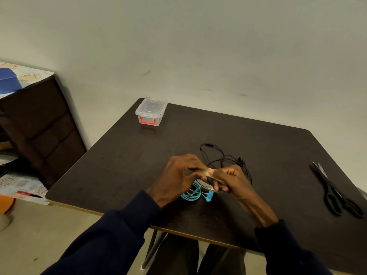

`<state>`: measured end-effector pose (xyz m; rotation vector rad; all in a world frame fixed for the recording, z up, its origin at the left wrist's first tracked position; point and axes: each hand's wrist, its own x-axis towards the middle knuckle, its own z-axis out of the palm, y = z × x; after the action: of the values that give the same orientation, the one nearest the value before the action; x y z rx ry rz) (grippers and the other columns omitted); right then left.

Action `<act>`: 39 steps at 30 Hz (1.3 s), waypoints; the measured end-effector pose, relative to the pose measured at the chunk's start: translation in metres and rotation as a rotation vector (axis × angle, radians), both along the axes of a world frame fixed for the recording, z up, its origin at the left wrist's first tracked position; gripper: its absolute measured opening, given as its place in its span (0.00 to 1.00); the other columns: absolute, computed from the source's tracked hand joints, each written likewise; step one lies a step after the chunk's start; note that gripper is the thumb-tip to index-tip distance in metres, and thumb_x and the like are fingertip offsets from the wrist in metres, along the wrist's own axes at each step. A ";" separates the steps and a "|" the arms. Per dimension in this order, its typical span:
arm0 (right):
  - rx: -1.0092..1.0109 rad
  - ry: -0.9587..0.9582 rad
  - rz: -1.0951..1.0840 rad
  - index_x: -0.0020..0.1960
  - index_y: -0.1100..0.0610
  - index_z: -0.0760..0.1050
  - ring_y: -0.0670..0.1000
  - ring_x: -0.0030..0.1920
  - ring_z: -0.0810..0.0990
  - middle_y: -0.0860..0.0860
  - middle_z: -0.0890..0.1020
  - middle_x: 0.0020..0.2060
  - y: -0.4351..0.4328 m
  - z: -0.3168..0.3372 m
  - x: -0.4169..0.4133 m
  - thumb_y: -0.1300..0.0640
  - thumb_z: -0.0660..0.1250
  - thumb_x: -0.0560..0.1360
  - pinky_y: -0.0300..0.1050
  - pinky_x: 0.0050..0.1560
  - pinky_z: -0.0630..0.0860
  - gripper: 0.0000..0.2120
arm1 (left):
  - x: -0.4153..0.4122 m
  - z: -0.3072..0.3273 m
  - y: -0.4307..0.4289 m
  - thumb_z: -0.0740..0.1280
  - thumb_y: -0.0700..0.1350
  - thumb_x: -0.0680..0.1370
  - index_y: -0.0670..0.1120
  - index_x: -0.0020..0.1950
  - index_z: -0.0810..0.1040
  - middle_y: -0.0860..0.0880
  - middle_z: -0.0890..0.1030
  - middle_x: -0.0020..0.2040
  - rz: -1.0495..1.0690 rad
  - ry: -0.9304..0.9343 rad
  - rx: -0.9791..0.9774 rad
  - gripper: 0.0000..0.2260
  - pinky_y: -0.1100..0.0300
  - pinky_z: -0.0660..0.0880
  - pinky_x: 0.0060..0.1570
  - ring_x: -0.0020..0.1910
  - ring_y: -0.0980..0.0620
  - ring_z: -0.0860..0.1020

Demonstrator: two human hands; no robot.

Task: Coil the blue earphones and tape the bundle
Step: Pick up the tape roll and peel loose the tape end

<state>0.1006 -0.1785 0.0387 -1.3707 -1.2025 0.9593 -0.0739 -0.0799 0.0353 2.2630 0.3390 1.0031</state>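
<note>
Coiled blue earphones (pixel 193 194) lie on the dark table (pixel 258 147), lower centre of frame, just beneath my left hand (pixel 178 176). Both it and my right hand (pixel 233 178) pinch a clear tape roll (pixel 208 184) above them. Black scissors (pixel 335 192) at right.

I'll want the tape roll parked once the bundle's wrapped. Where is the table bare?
Bare: the dark table between the clear lidded box with red latch and the black scissors, and the left strip below the box. Crowded: mid-front, where both hands, blue earphones and loose black earphone cable sit.
</note>
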 end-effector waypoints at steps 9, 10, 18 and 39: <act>0.040 0.202 0.008 0.33 0.62 0.81 0.46 0.24 0.64 0.53 0.69 0.20 -0.007 -0.001 0.004 0.49 0.68 0.75 0.41 0.36 0.70 0.19 | 0.001 -0.012 0.000 0.74 0.39 0.75 0.44 0.57 0.83 0.51 0.85 0.53 0.011 -0.079 -0.388 0.11 0.61 0.80 0.56 0.54 0.55 0.83; 0.045 0.239 0.005 0.33 0.63 0.82 0.45 0.24 0.65 0.52 0.71 0.21 -0.008 -0.002 0.005 0.51 0.67 0.76 0.40 0.36 0.71 0.18 | -0.001 -0.015 0.001 0.74 0.39 0.75 0.45 0.56 0.84 0.51 0.85 0.52 0.009 -0.088 -0.446 0.10 0.59 0.80 0.55 0.53 0.54 0.84; 0.006 0.129 0.031 0.31 0.61 0.82 0.45 0.23 0.69 0.57 0.79 0.26 -0.008 0.001 0.008 0.46 0.69 0.69 0.37 0.30 0.70 0.18 | 0.002 -0.014 -0.003 0.73 0.33 0.75 0.42 0.52 0.84 0.47 0.84 0.49 0.003 -0.125 -0.359 0.08 0.60 0.81 0.51 0.49 0.52 0.83; 0.036 0.101 0.059 0.35 0.61 0.82 0.48 0.26 0.72 0.65 0.77 0.29 -0.010 0.000 0.012 0.49 0.68 0.72 0.40 0.32 0.72 0.16 | 0.000 -0.013 -0.005 0.73 0.36 0.76 0.43 0.56 0.84 0.49 0.84 0.50 0.028 -0.059 -0.366 0.09 0.62 0.80 0.52 0.50 0.55 0.83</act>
<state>0.1127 -0.1882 0.0385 -1.2497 -1.1844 1.0311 -0.0738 -0.0849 0.0218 1.9006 0.4881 0.9341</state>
